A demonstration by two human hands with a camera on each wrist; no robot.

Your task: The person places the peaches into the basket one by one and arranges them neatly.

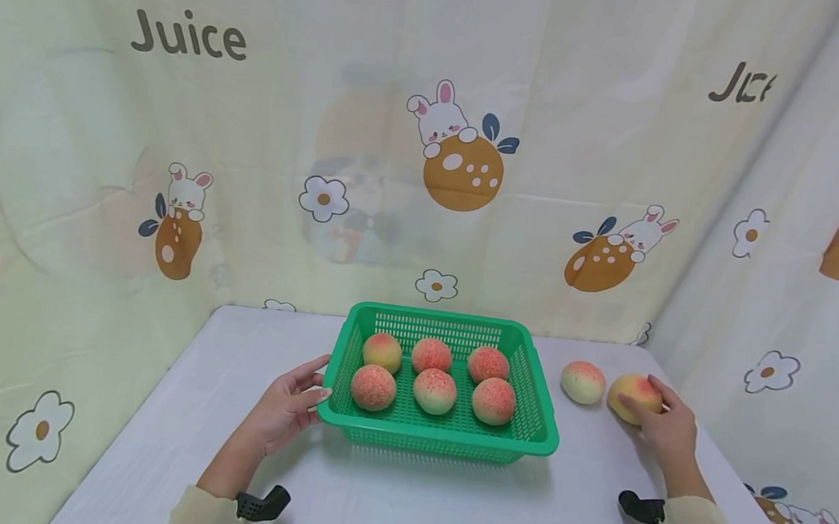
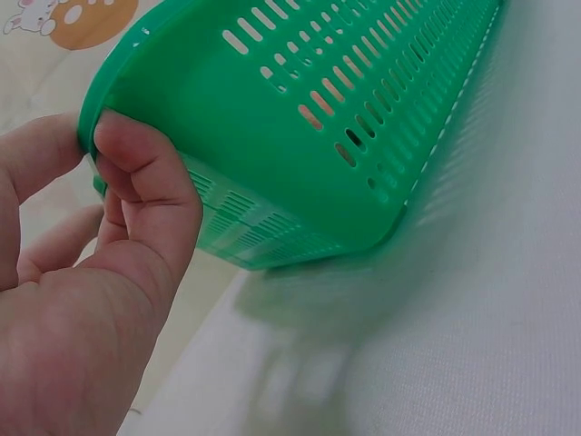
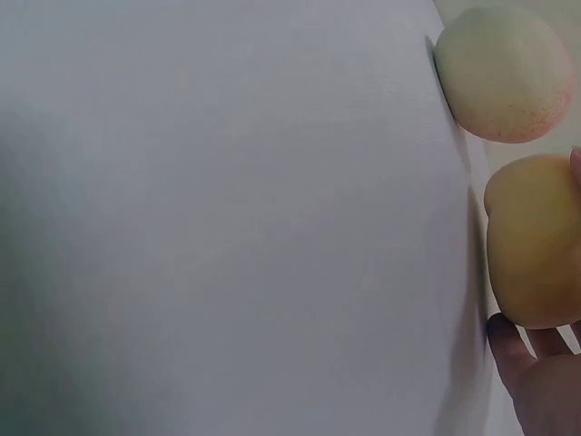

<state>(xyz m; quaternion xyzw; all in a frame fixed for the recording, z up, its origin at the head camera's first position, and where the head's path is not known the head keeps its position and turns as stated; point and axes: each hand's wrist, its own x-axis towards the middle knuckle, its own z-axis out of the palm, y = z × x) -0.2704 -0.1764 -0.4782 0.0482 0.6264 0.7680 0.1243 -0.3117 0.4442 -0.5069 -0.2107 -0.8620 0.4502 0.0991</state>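
Observation:
A green plastic basket [image 1: 439,439] stands on the white table, with several peaches [image 1: 435,391] lying inside in two rows. At its left end my left hand [image 1: 286,407] pinches the rim; the left wrist view shows the thumb [image 2: 150,173] at the edge and fingers around it. To the right of the basket, my right hand [image 1: 669,433] holds a yellow peach [image 1: 633,398] with a reddish top, thumb and fingers on opposite sides. Just left of that one lies a pale peach [image 1: 583,382] with a pink top, also seen in the right wrist view.
The white table [image 1: 407,503] ends at the back against a cream curtain [image 1: 256,127] printed with rabbits, fruit and flowers. More curtain hangs close along the right side [image 1: 780,312]. A black wrist strap with a camera [image 1: 263,504] sits on each forearm.

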